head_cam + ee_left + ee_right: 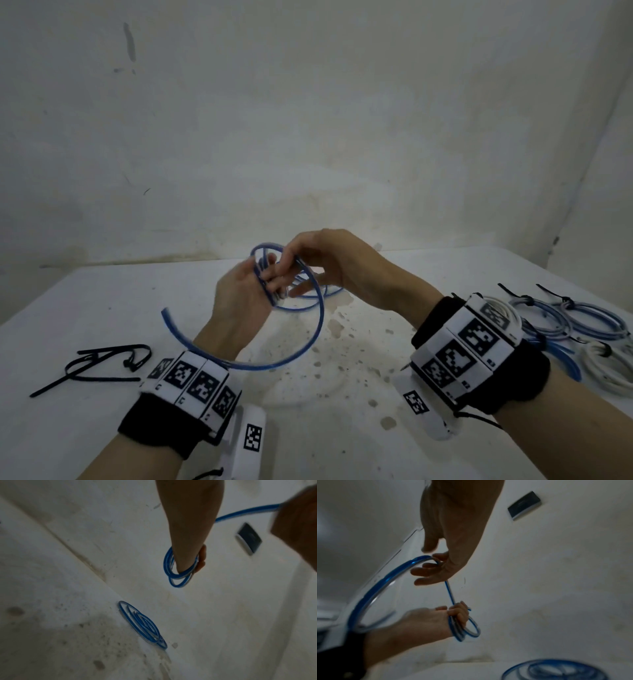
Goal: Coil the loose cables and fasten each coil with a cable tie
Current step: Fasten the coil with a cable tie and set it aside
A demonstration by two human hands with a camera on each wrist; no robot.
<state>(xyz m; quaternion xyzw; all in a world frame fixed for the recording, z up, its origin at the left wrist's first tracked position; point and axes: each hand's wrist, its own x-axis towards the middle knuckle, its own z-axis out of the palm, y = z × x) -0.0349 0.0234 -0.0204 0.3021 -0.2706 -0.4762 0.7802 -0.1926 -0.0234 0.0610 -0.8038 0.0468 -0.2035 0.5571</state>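
My left hand (250, 291) is raised above the table and grips a small coil of the blue cable (274, 298) in its curled fingers. In the left wrist view that coil (173, 569) wraps the fist (200, 559). Just beside it, my right hand (318, 260) pinches a strand of the same cable. The right wrist view shows the strand (449, 593) running from my right fingers (429, 566) down to the coil (471, 630). The loose tail (239, 363) sweeps in a wide arc over my left wrist. Black cable ties (102, 363) lie at the left.
More blue loops (142, 623) lie on the stained white table (342, 394) under my hands. Several tied coils, blue (582, 318) and white (606, 366), sit at the right edge. A white wall (308, 120) stands close behind, with a dark rectangular plate (523, 505) on it.
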